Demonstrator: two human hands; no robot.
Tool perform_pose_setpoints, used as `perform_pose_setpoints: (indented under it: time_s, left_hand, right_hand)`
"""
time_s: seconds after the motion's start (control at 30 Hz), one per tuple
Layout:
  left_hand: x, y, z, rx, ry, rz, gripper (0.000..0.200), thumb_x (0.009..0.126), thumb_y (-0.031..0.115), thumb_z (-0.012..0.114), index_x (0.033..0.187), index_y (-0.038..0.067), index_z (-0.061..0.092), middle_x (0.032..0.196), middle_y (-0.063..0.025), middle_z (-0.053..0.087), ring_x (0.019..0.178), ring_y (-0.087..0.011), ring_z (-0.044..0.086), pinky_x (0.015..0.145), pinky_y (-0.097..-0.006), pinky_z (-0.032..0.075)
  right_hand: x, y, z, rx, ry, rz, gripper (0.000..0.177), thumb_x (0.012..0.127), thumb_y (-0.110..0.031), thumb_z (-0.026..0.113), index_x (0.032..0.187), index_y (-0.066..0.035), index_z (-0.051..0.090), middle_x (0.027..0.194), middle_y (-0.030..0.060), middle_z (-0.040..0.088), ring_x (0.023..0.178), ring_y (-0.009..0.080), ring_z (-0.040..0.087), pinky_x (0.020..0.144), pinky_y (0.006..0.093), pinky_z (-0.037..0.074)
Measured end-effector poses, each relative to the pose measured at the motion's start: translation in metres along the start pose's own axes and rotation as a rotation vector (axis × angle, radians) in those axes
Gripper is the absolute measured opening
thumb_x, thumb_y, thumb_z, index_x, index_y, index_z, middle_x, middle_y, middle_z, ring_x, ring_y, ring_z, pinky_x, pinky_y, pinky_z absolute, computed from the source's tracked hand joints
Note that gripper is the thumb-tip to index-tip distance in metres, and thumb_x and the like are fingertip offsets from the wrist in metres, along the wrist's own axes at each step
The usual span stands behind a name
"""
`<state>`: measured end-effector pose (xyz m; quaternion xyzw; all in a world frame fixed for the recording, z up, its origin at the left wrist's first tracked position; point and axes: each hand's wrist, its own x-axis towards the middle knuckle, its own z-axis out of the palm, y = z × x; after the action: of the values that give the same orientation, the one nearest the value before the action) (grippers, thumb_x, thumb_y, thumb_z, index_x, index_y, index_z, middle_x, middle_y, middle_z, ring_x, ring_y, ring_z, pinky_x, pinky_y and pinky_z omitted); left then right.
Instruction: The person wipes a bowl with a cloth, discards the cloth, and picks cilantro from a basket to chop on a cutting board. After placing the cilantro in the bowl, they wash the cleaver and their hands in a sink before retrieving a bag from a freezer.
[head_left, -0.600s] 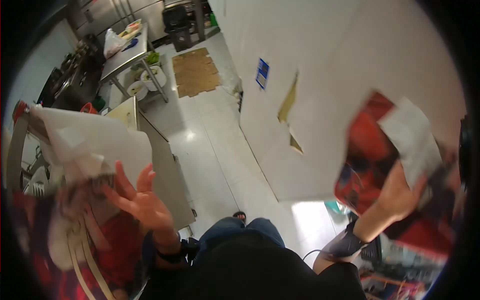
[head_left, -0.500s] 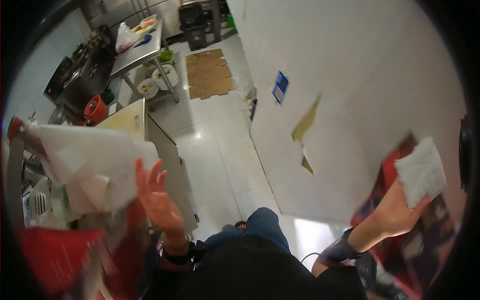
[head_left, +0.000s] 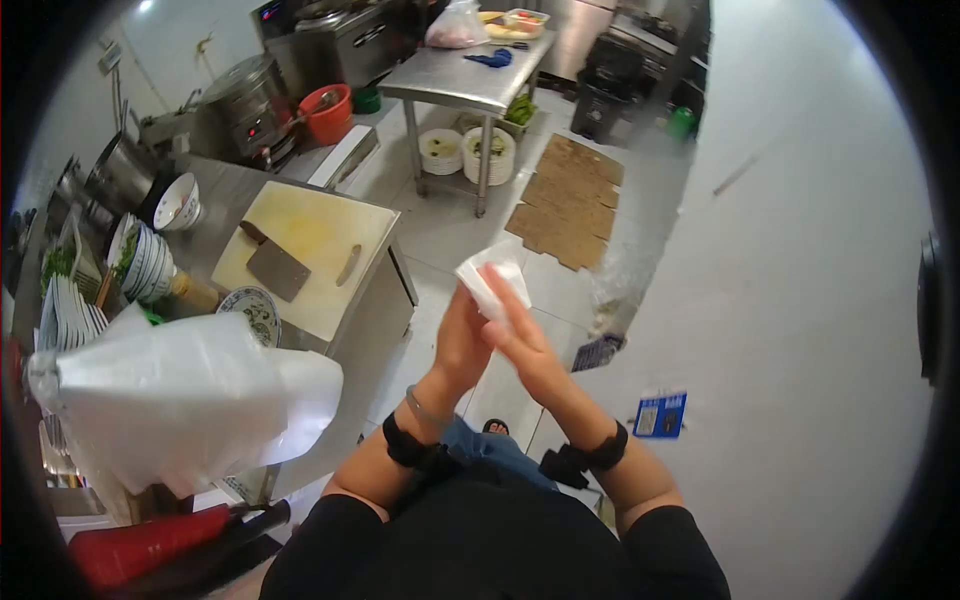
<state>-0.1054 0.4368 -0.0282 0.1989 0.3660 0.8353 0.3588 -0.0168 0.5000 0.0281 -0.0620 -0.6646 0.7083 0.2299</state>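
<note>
So tissue (head_left: 482, 288) likely won't slip, my left hand (head_left: 460, 342) and right hand (head_left: 527, 348) sandwich it, fingers extended, right of chopping board (head_left: 335, 235).

We were in a working kitchen: a cleaver (head_left: 279, 274) lay on the cutting board (head_left: 310, 250), with stacked bowls (head_left: 148, 262) left of the board.

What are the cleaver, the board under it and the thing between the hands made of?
Cleaver: probably steel, from its flat grey blade with a dull sheen.
Cutting board: likely plastic, matte, pale and yellow-stained, with no wood grain visible.
Tissue: seemingly soft paper, matte white, thin and folded.
</note>
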Motion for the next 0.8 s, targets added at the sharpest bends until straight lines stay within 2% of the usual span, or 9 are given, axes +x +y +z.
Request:
perform_pose_setpoints:
  time_s: [0.1, 0.23, 0.3, 0.37, 0.43, 0.67, 0.73, 0.77, 0.8]
  left_hand:
    - [0.047, 0.009, -0.011, -0.307, 0.092, 0.113, 0.034, 0.097, 0.033, 0.038, 0.113, 0.007, 0.052, 0.103, -0.0024, 0.057, 0.093, -0.0132, 0.057, 0.079, -0.0275, 0.048]
    - [0.126, 0.019, -0.063, -0.456, 0.118, 0.221, 0.042, 0.094, 0.029, 0.047, 0.126, 0.002, 0.042, 0.116, -0.0066, 0.052, 0.104, -0.0174, 0.054, 0.089, -0.0309, 0.047]
    - [0.163, 0.009, -0.096, 0.4, 0.083, 0.409, 0.041, 0.096, 0.031, 0.04, 0.125, 0.002, 0.046, 0.109, -0.0118, 0.058, 0.101, -0.0225, 0.058, 0.085, -0.03, 0.047]
    - [0.227, 0.016, -0.082, 0.618, 0.214, 0.606, 0.043, 0.098, 0.034, 0.034, 0.122, 0.001, 0.048, 0.106, -0.0121, 0.058, 0.099, -0.02, 0.057, 0.086, -0.0292, 0.046]
    - [0.26, 0.005, -0.073, -0.293, 0.24, 0.321, 0.041, 0.098, 0.032, 0.035, 0.123, 0.002, 0.047, 0.103, -0.0035, 0.056, 0.09, -0.0133, 0.054, 0.08, -0.0268, 0.046]
    - [0.334, 0.051, -0.13, -0.13, 0.509, 0.375, 0.042, 0.099, 0.029, 0.03, 0.122, 0.001, 0.051, 0.11, -0.012, 0.057, 0.101, -0.0195, 0.054, 0.085, -0.0331, 0.043]
    - [0.353, 0.054, -0.153, 1.21, 0.991, 0.654, 0.041, 0.097, 0.026, 0.032, 0.128, 0.004, 0.047, 0.127, -0.0182, 0.048, 0.118, -0.0334, 0.044, 0.095, -0.0458, 0.035]
    - [0.362, 0.055, -0.156, 0.505, 0.993, 0.478, 0.04, 0.094, 0.027, 0.037, 0.13, 0.011, 0.047, 0.14, -0.0196, 0.034, 0.129, -0.0432, 0.026, 0.102, -0.0542, 0.021]
    - [0.362, 0.057, -0.167, 0.797, 1.065, 0.497, 0.042, 0.093, 0.028, 0.04, 0.132, 0.014, 0.045, 0.142, -0.0193, 0.032, 0.131, -0.0424, 0.023, 0.104, -0.0536, 0.016]
  right_hand:
    - [0.062, 0.027, -0.014, -0.372, -0.26, 0.003, 0.056, 0.093, -0.028, 0.049, 0.14, -0.004, 0.03, 0.146, 0.0139, 0.029, 0.137, 0.0226, 0.021, 0.111, 0.0358, 0.013]
    - [0.166, 0.038, -0.031, -0.131, -0.328, -0.06, 0.047, 0.092, -0.026, 0.052, 0.132, -0.004, 0.042, 0.134, 0.0159, 0.045, 0.124, 0.0212, 0.042, 0.098, 0.0339, 0.035]
    - [0.222, 0.054, -0.041, 0.372, -0.329, 0.311, 0.028, 0.093, -0.023, 0.051, 0.113, -0.003, 0.052, 0.106, 0.0103, 0.059, 0.093, 0.0131, 0.058, 0.073, 0.0246, 0.045]
    - [0.271, 0.092, -0.037, 0.066, -0.147, 0.233, 0.014, 0.091, -0.017, 0.055, 0.095, -0.004, 0.053, 0.083, 0.0016, 0.057, 0.071, 0.0056, 0.053, 0.058, 0.0199, 0.043]
    - [0.303, 0.108, -0.018, -0.277, 0.039, -0.116, 0.011, 0.087, -0.01, 0.061, 0.088, -0.004, 0.052, 0.078, -0.002, 0.053, 0.069, 0.0041, 0.048, 0.059, 0.0193, 0.041]
    - [0.425, 0.14, 0.0, -0.653, -0.135, -0.311, 0.028, 0.081, -0.009, 0.066, 0.105, -0.003, 0.052, 0.103, 0.0061, 0.051, 0.086, 0.0112, 0.048, 0.072, 0.0233, 0.04]
    - [0.448, 0.167, 0.014, -0.467, -0.269, -0.254, 0.042, 0.085, -0.012, 0.062, 0.122, -0.002, 0.046, 0.121, 0.0099, 0.048, 0.108, 0.0164, 0.046, 0.089, 0.0288, 0.039]
    - [0.453, 0.19, 0.024, 0.058, -0.42, 0.065, 0.05, 0.088, -0.014, 0.058, 0.132, -0.001, 0.038, 0.13, 0.0107, 0.045, 0.116, 0.0194, 0.046, 0.097, 0.0309, 0.037]
    - [0.454, 0.182, 0.033, 0.018, -0.463, 0.347, 0.048, 0.09, -0.013, 0.055, 0.132, 0.0, 0.038, 0.132, 0.0102, 0.044, 0.115, 0.0187, 0.047, 0.095, 0.0295, 0.039]
